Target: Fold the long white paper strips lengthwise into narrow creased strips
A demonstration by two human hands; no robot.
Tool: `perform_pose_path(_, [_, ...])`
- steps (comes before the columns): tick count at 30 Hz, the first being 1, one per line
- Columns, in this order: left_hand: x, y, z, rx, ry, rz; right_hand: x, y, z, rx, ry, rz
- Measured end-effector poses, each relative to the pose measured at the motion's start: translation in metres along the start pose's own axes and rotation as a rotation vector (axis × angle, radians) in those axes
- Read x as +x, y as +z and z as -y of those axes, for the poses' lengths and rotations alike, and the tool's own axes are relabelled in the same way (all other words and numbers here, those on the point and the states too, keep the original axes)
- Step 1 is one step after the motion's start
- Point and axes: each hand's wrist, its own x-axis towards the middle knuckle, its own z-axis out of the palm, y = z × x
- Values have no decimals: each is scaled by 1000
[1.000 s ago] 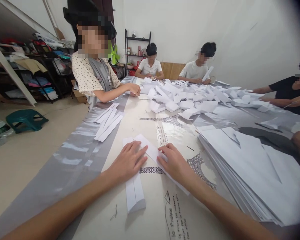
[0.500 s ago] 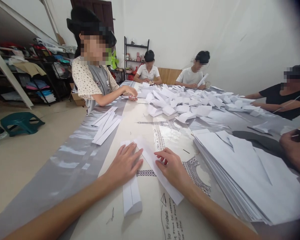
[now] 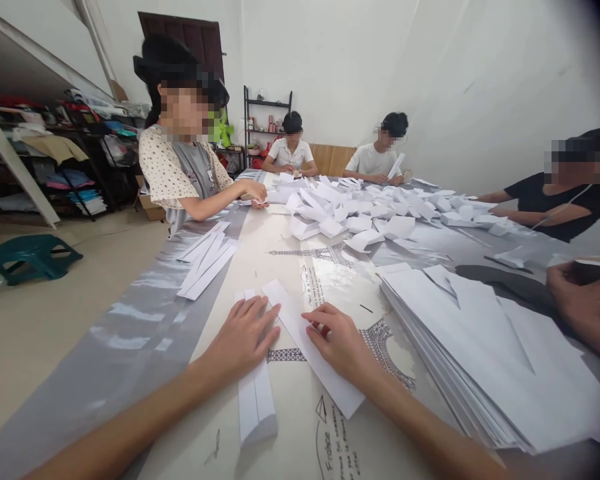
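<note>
My left hand (image 3: 245, 333) lies flat with its fingers spread on a folded paper strip (image 3: 257, 407) on the table. Under my right hand (image 3: 337, 340) is a second white paper strip (image 3: 300, 340), which slants from upper left to lower right. That hand's fingers are loosely bent, with a gap between thumb and forefinger, and they rest on or just over the strip. The upper end of the slanting strip comes close to my left fingertips. Part of the folded strip is hidden beneath my left hand.
A thick stack of white paper (image 3: 490, 360) stands to my right, beside another person's hand (image 3: 585, 300). Several folded strips (image 3: 207, 263) lie at the left. A large heap of folded papers (image 3: 360, 210) covers the far table. Co-workers sit around it.
The whole view has shifted slightly, so the scene sits a little lower and further left. My hands and the two strips keep nearly the same places relative to each other.
</note>
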Motion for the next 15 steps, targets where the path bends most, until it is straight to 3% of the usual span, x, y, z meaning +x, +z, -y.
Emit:
perform_pose_path(5, [0,0,0,-5,-4,-17,-3,3,6,-40,-29,-7])
perform_pose_path(8, [-1,0,0,-19,1,-33,-5,3,9,-93,-119,-13])
perform_pose_path(12, [-1,-1,0,-33,4,-39,-8,4,14,-134,-238,44])
perform_pose_path(15, [-1,-1,0,-30,2,-38,-11,2,20,-127,-230,95])
